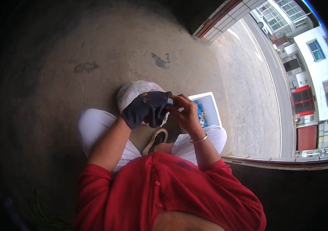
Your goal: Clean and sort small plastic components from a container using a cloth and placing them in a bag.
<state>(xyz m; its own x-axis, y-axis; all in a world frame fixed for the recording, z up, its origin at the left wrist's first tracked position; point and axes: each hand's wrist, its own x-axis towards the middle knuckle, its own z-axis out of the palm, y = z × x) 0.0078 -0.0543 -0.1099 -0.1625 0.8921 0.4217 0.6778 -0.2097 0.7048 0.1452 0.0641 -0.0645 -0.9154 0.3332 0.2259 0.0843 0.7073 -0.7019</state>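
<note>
A dark cloth with a small gold mark [146,109], perhaps a sock, covers my left hand from the wrist [126,122] on, so its fingers are hidden. At the far end of the cloth, the thumb and fingers of my right hand [185,111] pinch a small blue-and-white piece [170,101]. A bulging whitish plastic bag [136,86] rests on the floor just behind the cloth, partly hidden by it. Beside my right knee, a white box [214,111], apparently foam, holds several small blue-and-white pieces [201,112].
Stained concrete floor [117,57] spreads around me. My dark shoe [159,138] is between my knees. At the right, a tiled wall end [214,29] and a tiled sill [268,158] bound an opening onto a street [271,86], with a parked white car [260,21] beyond.
</note>
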